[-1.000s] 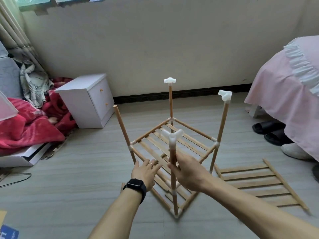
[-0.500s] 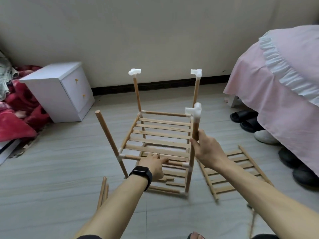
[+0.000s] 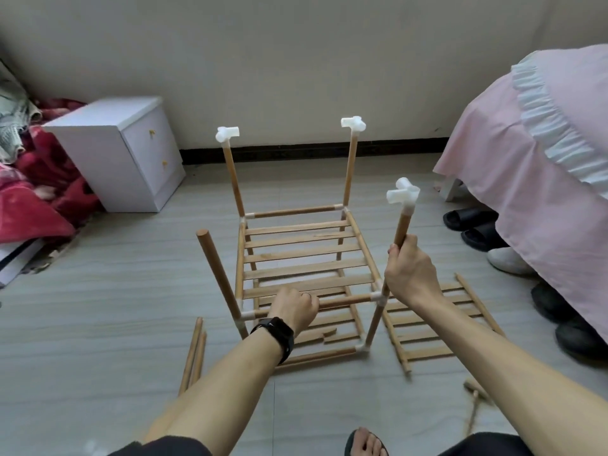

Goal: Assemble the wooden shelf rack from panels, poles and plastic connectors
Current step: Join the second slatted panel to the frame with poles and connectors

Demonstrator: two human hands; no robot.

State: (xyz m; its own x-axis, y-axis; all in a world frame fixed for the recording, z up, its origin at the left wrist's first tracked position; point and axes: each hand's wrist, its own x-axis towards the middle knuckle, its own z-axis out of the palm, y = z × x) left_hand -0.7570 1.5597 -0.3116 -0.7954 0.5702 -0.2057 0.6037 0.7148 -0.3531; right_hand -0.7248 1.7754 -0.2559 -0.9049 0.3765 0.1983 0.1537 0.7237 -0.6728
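Note:
The partly built wooden rack (image 3: 302,258) stands on the floor with two slatted shelves and four upright poles. Three uprights carry white plastic connectors; the near right one (image 3: 403,193) tops the pole that my right hand (image 3: 409,273) grips. The near left pole (image 3: 217,274) has a bare top. My left hand (image 3: 294,307), with a black watch on the wrist, grips the front horizontal rail (image 3: 345,300) of the upper shelf. A loose slatted panel (image 3: 434,320) lies flat on the floor right of the rack.
Loose poles (image 3: 194,355) lie on the floor at the near left. A white bedside cabinet (image 3: 131,153) stands back left beside red bedding (image 3: 36,199). A pink-covered bed (image 3: 539,153) fills the right, with shoes (image 3: 473,225) under its edge. My foot (image 3: 365,442) shows at the bottom.
The rack has been turned so its front rail faces me squarely. My right hand slid up the near right pole, and my left hand closed round the front rail.

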